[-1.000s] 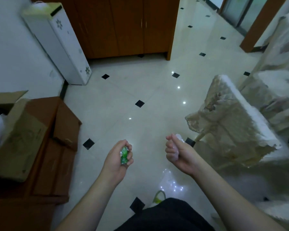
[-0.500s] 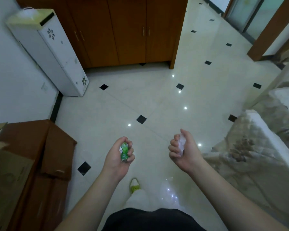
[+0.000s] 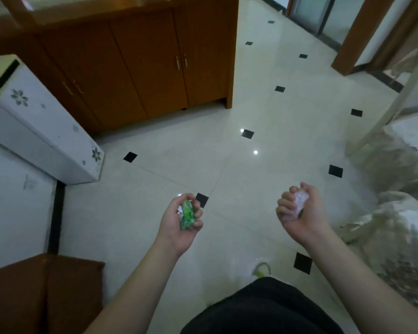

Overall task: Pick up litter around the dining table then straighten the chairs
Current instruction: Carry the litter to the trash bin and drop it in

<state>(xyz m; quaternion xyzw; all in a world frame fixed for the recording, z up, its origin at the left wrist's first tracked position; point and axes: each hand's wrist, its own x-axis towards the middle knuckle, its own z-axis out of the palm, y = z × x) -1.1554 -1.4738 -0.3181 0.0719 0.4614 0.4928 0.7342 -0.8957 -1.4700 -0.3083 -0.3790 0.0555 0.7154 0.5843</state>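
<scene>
The left hand point(image 3: 179, 225) is curled around a crumpled green wrapper point(image 3: 186, 214), held palm-up above the tiled floor point(image 3: 263, 189). The right hand point(image 3: 299, 213) is clenched around a wad of clear plastic point(image 3: 301, 203). A cloth-covered chair point(image 3: 393, 242) stands at right, a wooden cabinet point(image 3: 143, 68) ahead.

Open tiled floor point(image 3: 227, 165) stretches ahead and between both arms, leaving wide passage forward. A white appliance point(image 3: 41, 131) and wooden cabinet point(image 3: 135, 68) block the left and far side. A cardboard box point(image 3: 41, 295) crowds the lower left; covered chairs point(image 3: 396, 225) line the right edge.
</scene>
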